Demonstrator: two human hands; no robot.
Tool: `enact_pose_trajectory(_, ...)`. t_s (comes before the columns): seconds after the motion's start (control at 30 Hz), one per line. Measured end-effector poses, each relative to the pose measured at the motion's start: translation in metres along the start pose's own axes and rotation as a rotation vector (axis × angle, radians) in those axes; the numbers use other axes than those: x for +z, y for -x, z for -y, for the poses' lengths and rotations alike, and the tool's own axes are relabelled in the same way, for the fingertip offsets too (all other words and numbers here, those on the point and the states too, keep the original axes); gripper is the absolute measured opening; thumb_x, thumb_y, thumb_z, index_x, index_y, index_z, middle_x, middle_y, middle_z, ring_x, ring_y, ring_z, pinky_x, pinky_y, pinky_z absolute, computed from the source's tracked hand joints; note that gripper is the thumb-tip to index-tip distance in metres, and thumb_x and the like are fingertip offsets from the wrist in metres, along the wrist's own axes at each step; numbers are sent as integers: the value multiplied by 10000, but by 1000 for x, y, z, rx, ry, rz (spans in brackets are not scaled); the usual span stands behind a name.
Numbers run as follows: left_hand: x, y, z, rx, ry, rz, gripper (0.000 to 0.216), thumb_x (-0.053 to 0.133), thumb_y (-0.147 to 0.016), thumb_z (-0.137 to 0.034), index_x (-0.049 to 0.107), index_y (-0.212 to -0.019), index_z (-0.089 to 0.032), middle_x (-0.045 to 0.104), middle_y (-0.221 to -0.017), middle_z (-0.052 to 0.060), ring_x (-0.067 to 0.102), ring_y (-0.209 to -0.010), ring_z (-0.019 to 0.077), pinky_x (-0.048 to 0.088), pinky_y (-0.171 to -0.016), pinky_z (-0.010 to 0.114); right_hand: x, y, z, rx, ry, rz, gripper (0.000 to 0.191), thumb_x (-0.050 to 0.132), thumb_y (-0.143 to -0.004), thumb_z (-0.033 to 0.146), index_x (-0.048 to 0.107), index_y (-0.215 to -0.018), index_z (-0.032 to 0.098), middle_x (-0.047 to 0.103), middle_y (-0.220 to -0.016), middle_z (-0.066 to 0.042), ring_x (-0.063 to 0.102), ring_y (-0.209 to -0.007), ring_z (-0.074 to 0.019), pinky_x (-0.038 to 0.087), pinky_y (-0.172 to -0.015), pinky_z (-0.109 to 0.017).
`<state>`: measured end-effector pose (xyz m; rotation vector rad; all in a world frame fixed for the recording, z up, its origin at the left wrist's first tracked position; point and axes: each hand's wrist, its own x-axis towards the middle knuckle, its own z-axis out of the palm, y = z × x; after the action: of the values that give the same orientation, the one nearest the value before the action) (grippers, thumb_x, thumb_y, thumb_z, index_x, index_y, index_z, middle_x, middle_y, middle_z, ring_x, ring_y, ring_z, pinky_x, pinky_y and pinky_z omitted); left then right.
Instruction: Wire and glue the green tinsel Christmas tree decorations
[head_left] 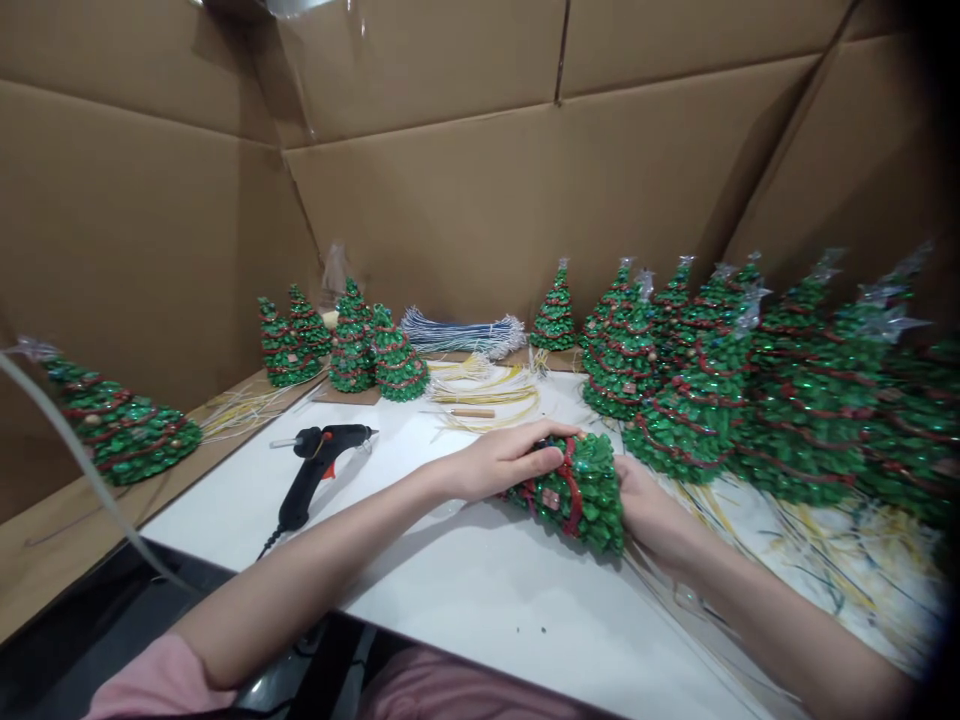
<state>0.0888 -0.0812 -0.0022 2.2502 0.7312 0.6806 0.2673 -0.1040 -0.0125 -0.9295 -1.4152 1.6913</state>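
A small green Christmas tree (592, 490) with red garland lies on its side above the white board (450, 590), its base turned to the right. My left hand (514, 462) is closed round its upper part, thumb and fingers on the branches. At the base, my right hand (643, 500) grips the tree from the right; its fingertips are hidden behind and under it. Thin pale wires trail below my right wrist. A black glue gun (311, 480) with an orange trigger lies left of my left hand. Beyond that hand is a wooden-handled tool (471, 412).
Several finished-looking trees with clear stars (701, 400) crowd the right side, above loose yellow and white wires (825, 550). More trees (351, 340) stand at the back left. One starred tree (127, 425) leans at far left. Blue-white wire bundles (461, 332) lie before cardboard walls (450, 200).
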Motion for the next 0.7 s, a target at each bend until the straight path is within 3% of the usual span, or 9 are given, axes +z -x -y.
enact_pose_trajectory(0.37, 0, 0, -2, 10, 33, 0, 445, 322, -948, -426, 411, -1320, -199, 506, -1320, 79, 464, -1208, 205, 338, -1029, 340, -5, -1, -6, -33, 16, -30, 252, 797, -533, 288, 699, -723, 155, 695, -682, -33, 633, -643, -180, 527, -625, -277)
enact_pose_trajectory(0.7, 1, 0, -1, 29, 20, 0, 435, 324, -952, -404, 423, -1309, -176, 510, -1304, 79, 455, -1216, 187, 322, -1032, 295, -4, 0, -5, -2, -45, 4, 281, 762, -563, 317, 692, -762, 130, 688, -672, -43, 625, -598, -169, 522, -598, -291)
